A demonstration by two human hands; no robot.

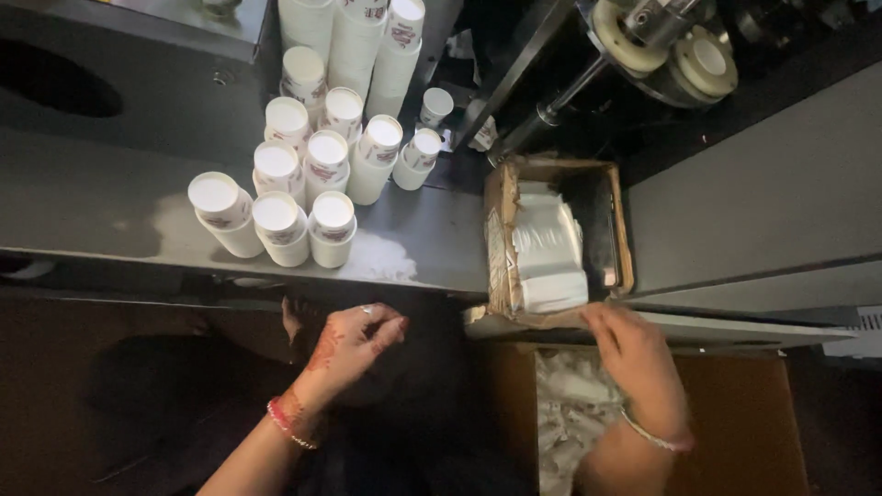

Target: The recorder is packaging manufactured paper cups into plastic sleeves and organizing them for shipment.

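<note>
My left hand (354, 344) hangs below the front edge of the grey metal counter (110, 197), fingers loosely curled with nothing seen in them; it wears red bangles and a ring. My right hand (634, 354) reaches to the near edge of a small cardboard box (501, 234) on the counter, fingers at its rim next to a stack of white paper pieces (549, 253) inside. Whether it grips anything is hidden. Several stacks of white paper cups (308, 179) stand upside down on the counter, left of the box.
A larger cardboard box (744, 413) with white paper scraps (570, 413) sits below my right hand. Machine rollers and a metal shaft (661, 41) lie at the top right. More tall cup stacks (363, 37) stand at the back. The area under the counter is dark.
</note>
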